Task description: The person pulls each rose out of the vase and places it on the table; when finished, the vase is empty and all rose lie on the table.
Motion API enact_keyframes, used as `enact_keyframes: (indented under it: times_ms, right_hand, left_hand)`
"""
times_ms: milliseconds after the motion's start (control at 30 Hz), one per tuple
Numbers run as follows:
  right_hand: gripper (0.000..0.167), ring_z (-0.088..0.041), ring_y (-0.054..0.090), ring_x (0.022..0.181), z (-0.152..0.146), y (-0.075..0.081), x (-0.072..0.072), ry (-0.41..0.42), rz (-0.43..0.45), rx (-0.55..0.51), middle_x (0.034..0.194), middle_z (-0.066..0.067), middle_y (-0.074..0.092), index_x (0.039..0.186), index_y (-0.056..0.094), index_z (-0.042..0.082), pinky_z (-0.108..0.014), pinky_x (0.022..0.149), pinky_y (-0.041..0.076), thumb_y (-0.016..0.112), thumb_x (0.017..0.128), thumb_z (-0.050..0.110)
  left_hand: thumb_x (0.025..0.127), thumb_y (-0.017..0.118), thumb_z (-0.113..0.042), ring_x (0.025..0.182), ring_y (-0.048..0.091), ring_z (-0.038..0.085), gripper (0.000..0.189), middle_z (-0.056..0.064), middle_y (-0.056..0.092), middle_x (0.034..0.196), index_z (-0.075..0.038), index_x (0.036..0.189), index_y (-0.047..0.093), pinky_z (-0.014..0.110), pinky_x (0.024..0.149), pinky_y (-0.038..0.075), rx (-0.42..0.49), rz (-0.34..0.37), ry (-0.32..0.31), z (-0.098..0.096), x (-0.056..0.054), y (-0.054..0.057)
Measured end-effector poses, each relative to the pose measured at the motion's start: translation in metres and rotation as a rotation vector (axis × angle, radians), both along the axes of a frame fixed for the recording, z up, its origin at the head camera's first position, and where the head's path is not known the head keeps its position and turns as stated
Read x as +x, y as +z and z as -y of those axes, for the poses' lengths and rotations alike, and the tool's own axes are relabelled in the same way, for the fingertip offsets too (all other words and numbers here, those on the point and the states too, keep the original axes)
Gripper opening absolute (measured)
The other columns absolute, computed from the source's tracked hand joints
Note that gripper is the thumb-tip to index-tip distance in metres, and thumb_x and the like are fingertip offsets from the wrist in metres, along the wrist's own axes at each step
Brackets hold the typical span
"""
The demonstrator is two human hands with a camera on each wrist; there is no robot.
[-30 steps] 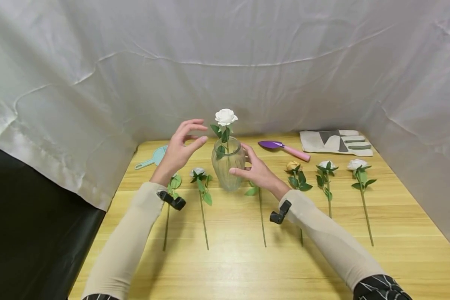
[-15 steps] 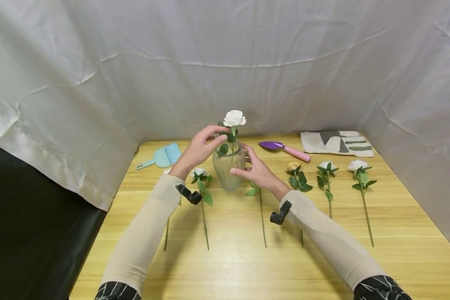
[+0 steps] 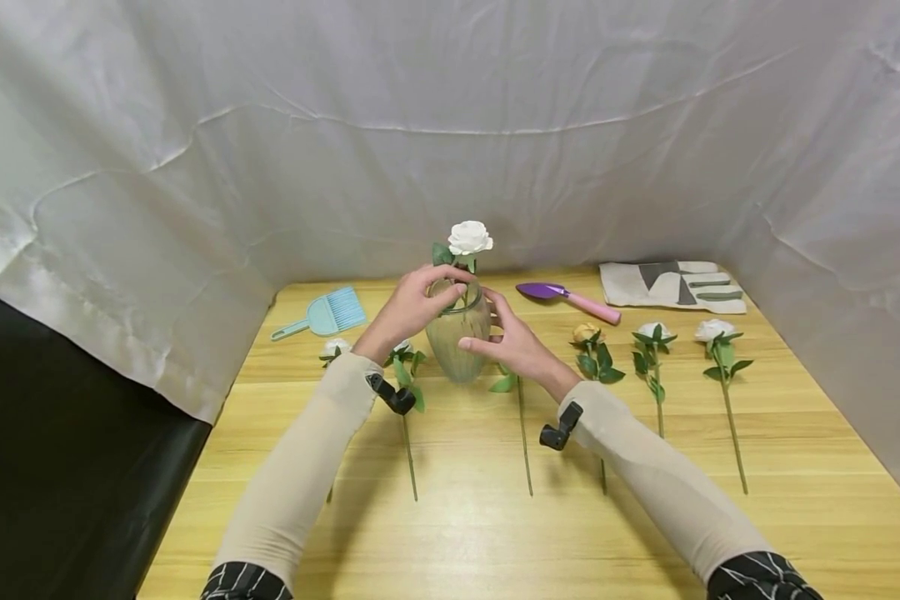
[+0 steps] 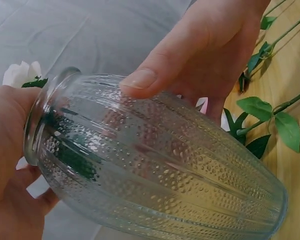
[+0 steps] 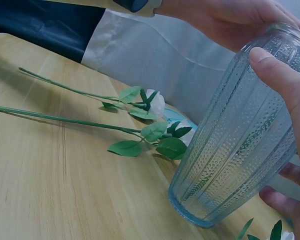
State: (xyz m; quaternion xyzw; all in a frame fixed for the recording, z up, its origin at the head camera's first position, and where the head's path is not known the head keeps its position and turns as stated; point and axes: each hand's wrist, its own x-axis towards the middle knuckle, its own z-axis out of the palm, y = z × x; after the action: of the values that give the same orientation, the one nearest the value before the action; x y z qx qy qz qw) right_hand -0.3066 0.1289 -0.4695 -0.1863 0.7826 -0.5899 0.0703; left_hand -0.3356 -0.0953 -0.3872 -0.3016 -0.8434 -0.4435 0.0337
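Observation:
A clear, ribbed glass vase (image 3: 457, 346) stands at the middle of the wooden table, with a single white rose (image 3: 470, 238) upright in it. My left hand (image 3: 408, 307) is at the vase's neck, thumb in front and fingers behind the rim, beside the rose stem. My right hand (image 3: 519, 343) grips the vase's right side between thumb and fingers. Through the glass in the left wrist view, dark green leaves show just below the rim. The left wrist view also has the rose's bloom (image 4: 23, 74) beyond my left hand.
White roses (image 3: 336, 347) lie left of the vase. Right of it are a yellow rose (image 3: 587, 333) and more white roses (image 3: 715, 330). Behind them lie a purple trowel (image 3: 570, 302) and folded gloves (image 3: 671, 285). A blue dustpan-shaped tool (image 3: 321, 317) lies back left; grey cloth (image 3: 450, 150) hangs behind.
My left hand has moved right and down from beside the rose to the vase's rim. The rose has shifted slightly right. My right hand stays on the vase.

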Motion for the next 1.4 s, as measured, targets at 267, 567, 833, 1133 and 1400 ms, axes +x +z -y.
enact_keyframes:
  times_ms: [267, 567, 833, 1133, 1400]
  right_hand:
    - [0.098, -0.038, 0.045, 0.155, 0.001, 0.001, 0.0, -0.003, -0.009, -0.012, 0.173, -0.013, 0.034, 0.174, 0.019, 0.037, -0.055, 0.12, 0.054, 0.082, 0.099, 0.036]
    - [0.098, -0.038, 0.044, 0.156, -0.001, -0.002, 0.0, -0.006, -0.025, 0.005, 0.175, -0.014, 0.033, 0.174, 0.018, 0.036, -0.055, 0.121, 0.053, 0.082, 0.099, 0.038]
    - [0.096, -0.04, 0.043, 0.156, 0.0, -0.003, 0.0, 0.0, -0.052, -0.001, 0.175, -0.016, 0.031, 0.173, 0.018, 0.034, -0.055, 0.121, 0.053, 0.081, 0.101, 0.033]
    - [0.095, -0.042, 0.04, 0.158, -0.001, -0.002, 0.0, 0.0, -0.018, -0.025, 0.176, -0.015, 0.031, 0.171, 0.022, 0.036, -0.059, 0.124, 0.049, 0.083, 0.098, 0.035]
    - [0.095, -0.042, 0.039, 0.158, -0.001, -0.002, 0.0, 0.012, -0.016, -0.04, 0.175, -0.013, 0.031, 0.172, 0.02, 0.038, -0.059, 0.125, 0.048, 0.081, 0.1, 0.031]
  left_hand:
    - [0.11, 0.068, -0.018, 0.132, 0.066, 0.027, 0.025, 0.008, 0.073, 0.14, -0.013, 0.132, 0.076, 0.053, 0.114, 0.057, 0.174, -0.035, 0.053, 0.002, 0.0, 0.005]
    - [0.107, 0.071, -0.021, 0.136, 0.063, 0.03, 0.02, 0.008, 0.071, 0.138, -0.011, 0.124, 0.075, 0.051, 0.117, 0.055, 0.148, 0.054, 0.038, 0.003, 0.001, 0.008]
    - [0.108, 0.059, -0.019, 0.151, 0.051, 0.027, 0.023, 0.009, 0.064, 0.154, -0.013, 0.11, 0.082, 0.064, 0.128, 0.04, 0.034, 0.044, -0.029, 0.003, 0.003, 0.001]
    - [0.102, 0.065, -0.021, 0.155, 0.045, 0.031, 0.034, 0.009, 0.054, 0.163, -0.01, 0.133, 0.075, 0.068, 0.132, 0.031, 0.07, 0.109, -0.036, 0.004, 0.007, -0.001]
    - [0.1, 0.061, -0.016, 0.155, 0.046, 0.026, 0.015, 0.007, 0.067, 0.148, -0.013, 0.097, 0.076, 0.067, 0.132, 0.032, 0.097, 0.06, -0.066, 0.006, 0.009, -0.004]
